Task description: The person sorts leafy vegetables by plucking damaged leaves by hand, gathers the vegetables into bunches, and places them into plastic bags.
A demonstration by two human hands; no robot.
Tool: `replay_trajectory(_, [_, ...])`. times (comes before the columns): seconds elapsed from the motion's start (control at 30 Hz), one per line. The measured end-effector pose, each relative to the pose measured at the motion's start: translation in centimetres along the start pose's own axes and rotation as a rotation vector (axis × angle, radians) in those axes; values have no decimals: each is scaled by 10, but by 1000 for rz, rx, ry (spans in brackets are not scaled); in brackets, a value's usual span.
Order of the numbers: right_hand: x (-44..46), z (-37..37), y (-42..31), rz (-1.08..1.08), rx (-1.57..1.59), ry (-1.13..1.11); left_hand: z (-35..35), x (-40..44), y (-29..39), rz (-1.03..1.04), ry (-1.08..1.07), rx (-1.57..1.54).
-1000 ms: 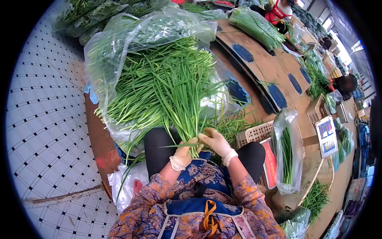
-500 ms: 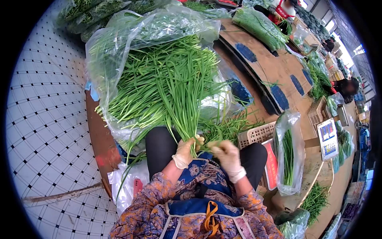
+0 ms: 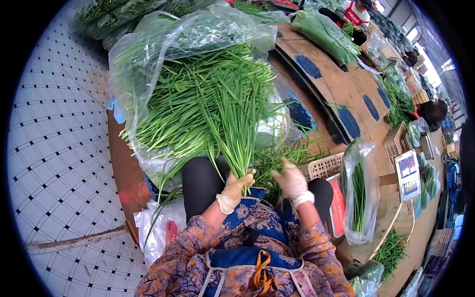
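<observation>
My left hand [image 3: 234,190], in a pale thin glove, is closed around the lower ends of a bunch of garlic chives [image 3: 236,133] above my lap. The leaves of this bunch fan up and away over a large pile of garlic chives [image 3: 183,104] lying in an opened clear plastic bag [image 3: 148,64]. My gloved right hand [image 3: 293,183] is apart from the bunch, to its right, with fingers extended and nothing seen in them. Loose green scraps [image 3: 269,171] lie just beyond and left of it.
A beige plastic basket [image 3: 324,167] stands right of my knee, beside a bagged bunch of chives [image 3: 358,198]. A scale display [image 3: 407,174] stands farther right. Bagged greens [image 3: 326,37] lie on the brown board. Another person [image 3: 354,15] is at the far upper right.
My right hand has moved away from the stem ends, slightly right, and its fingers have spread. My left hand keeps its hold, with the bunch shifted slightly right.
</observation>
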State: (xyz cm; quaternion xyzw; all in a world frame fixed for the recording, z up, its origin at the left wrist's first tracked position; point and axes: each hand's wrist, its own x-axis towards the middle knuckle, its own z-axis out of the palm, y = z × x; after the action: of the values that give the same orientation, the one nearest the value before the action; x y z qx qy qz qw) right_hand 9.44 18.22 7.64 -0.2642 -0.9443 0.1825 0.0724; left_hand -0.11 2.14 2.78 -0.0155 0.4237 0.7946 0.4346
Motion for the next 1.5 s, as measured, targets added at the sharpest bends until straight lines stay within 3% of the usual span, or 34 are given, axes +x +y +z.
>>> replay_trajectory(0.03, [4, -2, -27, -105, 115, 83, -4, 1, -5, 33, -58, -13])
replay_trajectory(0.07, [7, -13, -58, -74, 243, -12, -12, 3, -8, 43, -169, -2])
replay_trajectory(0.1, [8, -2, -72, -140, 230, 49, -16, 8, -15, 39, -168, 3])
replay_trajectory(0.17, [19, 16, -85, -211, 105, -86, -19, 13, -26, 83, 18, 244])
replay_trajectory(0.2, [23, 19, -82, -208, 110, -81, -24, 8, -23, 156, -126, 198])
replay_trajectory(0.23, [28, 21, -77, -177, 219, -97, -17, 3, -11, 159, -131, 204])
replay_trajectory(0.33, [30, 13, -68, 51, 642, -221, -9, -4, 11, -26, -320, -222])
replay_trajectory(0.4, [20, 9, -66, 177, 692, -341, -15, 1, 10, -85, -414, -402])
replay_trajectory(0.43, [12, 14, -64, -94, 484, -126, -4, -1, 21, -141, -518, -574])
replay_trajectory(0.47, [5, 18, -63, -359, 267, 89, 13, -11, 25, -51, -221, -385])
replay_trajectory(0.5, [-2, 7, -71, -416, 160, 67, 9, -7, 21, -52, -224, -385])
replay_trajectory(0.57, [-11, 2, -74, -511, 166, 61, -14, 10, 3, -319, -274, -301])
replay_trajectory(0.6, [-16, -2, -73, -507, 166, 62, -14, 14, 3, -329, -205, -368])
replay_trajectory(0.7, [-27, -10, -63, -463, 345, 100, -17, 7, 7, -262, -72, -263])
replay_trajectory(0.73, [-30, -12, -58, -286, 1028, 73, -14, 9, 3, -210, -39, -327])
replay_trajectory(0.8, [-30, -23, -40, 13, 1400, 143, -29, 13, -3, -177, -120, -311])
replay_trajectory(0.83, [-27, -35, -28, 82, 1098, 240, -28, 12, 2, -144, -204, -293])
replay_trajectory(0.87, [-24, -44, -19, 196, 1015, 218, -25, 9, 3, -125, -173, -243])
replay_trajectory(0.9, [-18, -46, -1, 164, 667, 98, -19, 5, 6, -125, -175, -242])
replay_trajectory(0.97, [-12, -4, 24, 75, -22, 118, -8, -1, 7, -141, -71, -130])
replay_trajectory(1.1, [13, 25, -27, 309, 875, -406, 12, -18, -1, -50, -143, -129])
replay_trajectory(1.17, [13, 48, -26, 285, 1002, -259, 7, -21, 2, -138, -201, -260])
replay_trajectory(1.2, [10, 39, -30, 396, 1257, -305, 5, -22, 5, -226, -258, -399])
replay_trajectory(1.3, [4, 41, -26, 411, 1456, -378, 1, -21, 11, -279, -302, -472])
replay_trajectory(1.37, [-2, 49, -23, 349, 1456, -357, 1, -19, 3, -303, -288, -525])
replay_trajectory(1.43, [-2, 40, -32, 158, 772, -158, 2, -15, -4, -268, -159, -247])
replay_trajectory(1.5, [-13, 12, -46, 174, 781, -101, 5, -15, -2, -212, -118, -220])
